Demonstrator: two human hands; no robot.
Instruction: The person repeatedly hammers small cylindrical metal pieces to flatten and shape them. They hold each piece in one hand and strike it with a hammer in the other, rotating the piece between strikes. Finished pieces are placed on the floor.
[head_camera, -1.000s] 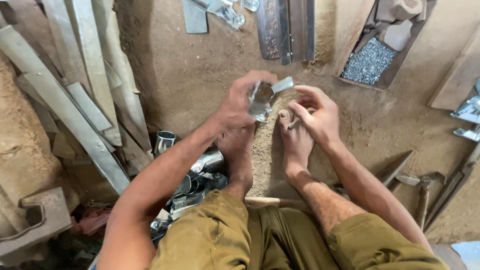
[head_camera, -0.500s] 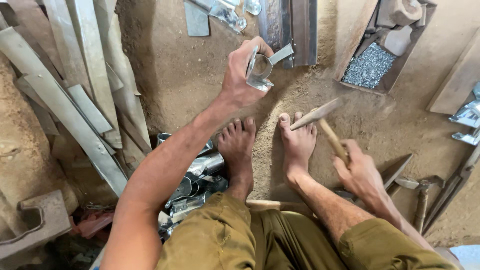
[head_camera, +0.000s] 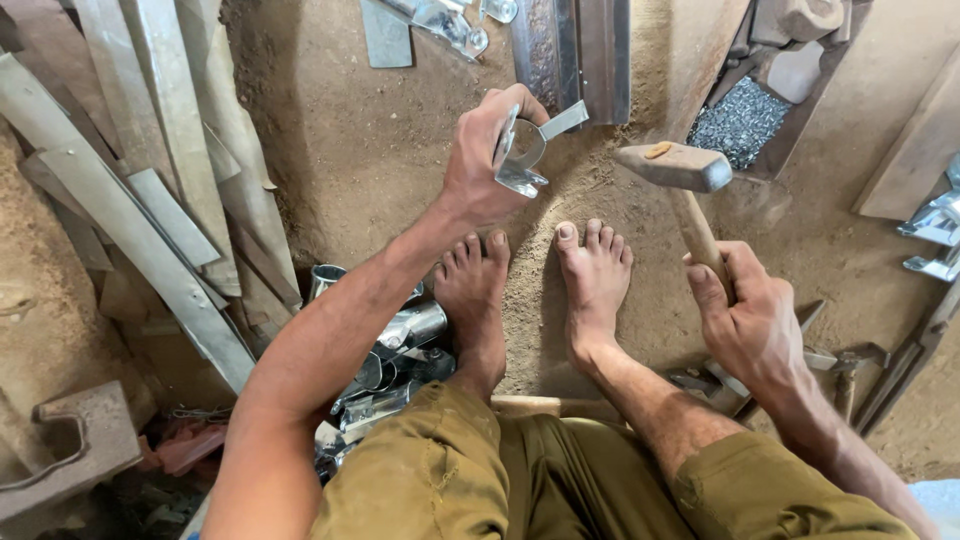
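My left hand (head_camera: 485, 155) grips a small bent sheet-metal piece (head_camera: 528, 150), held out over the dirt floor just before a dark steel rail (head_camera: 570, 55). My right hand (head_camera: 745, 320) is closed around the wooden handle of a hammer (head_camera: 680, 185), whose head is raised to the right of the metal piece. My two bare feet (head_camera: 535, 290) rest on the ground between the hands.
Shiny metal cups and bent pieces (head_camera: 390, 350) are piled by my left leg. Long metal strips (head_camera: 150, 200) lean at the left. A wooden box of small nails (head_camera: 740, 120) sits at the upper right; more tools (head_camera: 860, 370) lie at the right.
My left hand carried the metal piece forward toward the rail. My right hand left the piece, took the hammer from the ground and raised it.
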